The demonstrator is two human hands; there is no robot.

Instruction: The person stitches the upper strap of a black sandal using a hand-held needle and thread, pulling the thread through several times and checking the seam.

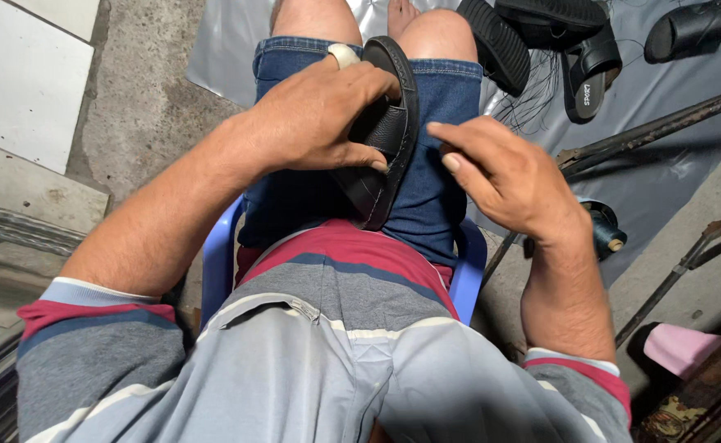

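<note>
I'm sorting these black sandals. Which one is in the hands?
The black sandal standing on edge on the lap, gripped by the left hand; the other sandals lie on the grey sheet.

A sandal (381, 139) stood on edge between the thighs, on the lap (426, 189) of a person seated on a chair (469, 271). The left hand (319, 115) lay over the sandal's left side, fingers on its strap. The right hand (500, 176) sat just right of the sandal, apart from it. Beyond the right knee, more sandals (557, 41) lay on a sheet (672, 131) spread over the floor, with loose threads (533, 102) beside them. A thread spool (602, 230) lay right of the chair, near the sheet's near edge. Metal bars (664, 123) crossed the sheet at the right.
</note>
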